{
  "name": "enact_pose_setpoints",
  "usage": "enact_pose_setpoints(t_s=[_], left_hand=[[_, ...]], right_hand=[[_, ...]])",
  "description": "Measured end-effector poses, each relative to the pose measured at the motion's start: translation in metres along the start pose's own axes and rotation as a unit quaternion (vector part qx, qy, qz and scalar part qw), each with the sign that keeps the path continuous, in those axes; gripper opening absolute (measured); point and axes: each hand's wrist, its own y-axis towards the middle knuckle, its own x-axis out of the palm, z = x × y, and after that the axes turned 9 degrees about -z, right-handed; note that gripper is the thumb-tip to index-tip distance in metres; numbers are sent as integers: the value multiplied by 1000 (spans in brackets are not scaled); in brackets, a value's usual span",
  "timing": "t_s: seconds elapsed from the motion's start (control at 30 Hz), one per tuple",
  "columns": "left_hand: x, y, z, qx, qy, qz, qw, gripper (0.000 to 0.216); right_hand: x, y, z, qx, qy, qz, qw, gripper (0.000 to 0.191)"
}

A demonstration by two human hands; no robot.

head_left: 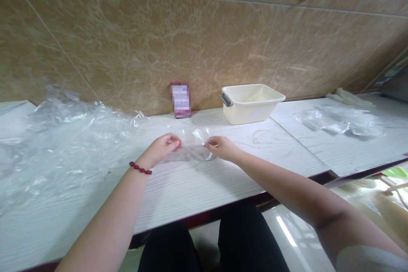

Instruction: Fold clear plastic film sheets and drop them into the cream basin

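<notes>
A clear plastic bag (194,149) lies on the white wood-grain table in front of me, spread between my two hands. My left hand (165,146), with a dark red bead bracelet (140,168) at the wrist, pinches the bag's left side. On the opposite side my right hand (221,146) grips the bag between thumb and fingers. A heap of clear plastic bags (73,148) covers the left part of the table, beside my left arm.
A cream plastic bin (247,112) with a grey handle stands against the marbled wall. Left of it leans a phone-like object (181,100), blurred out. More flat clear bags (344,121) lie on the right table section. The table's front edge runs close to my knees.
</notes>
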Motion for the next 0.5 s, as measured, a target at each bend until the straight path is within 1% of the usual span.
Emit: enact_pose_setpoints(t_s=[0.07, 0.1, 0.17, 0.27, 0.37, 0.43, 0.5], left_hand=[[1, 8, -10, -5, 64, 90, 994, 31], [2, 11, -15, -10, 87, 124, 988, 33], [2, 15, -22, -21, 103, 168, 980, 36], [3, 19, -28, -36, 92, 184, 978, 40], [2, 23, -31, -56, 58, 186, 979, 42], [-1, 23, -32, -74, 28, 201, 976, 46], [-5, 22, -33, -87, -7, 218, 972, 48]], right_hand=[[3, 8, 3, 7, -37, 72, 997, 16], [4, 12, 4, 16, -49, 94, 994, 16], [4, 19, 3, 48, -67, 110, 990, 16], [-1, 30, -2, 95, -86, 83, 988, 16], [-6, 38, -6, 108, -99, 54, 988, 14], [-5, 42, -6, 108, -101, 56, 987, 13], [-3, 45, -2, 104, -98, 73, 987, 14]])
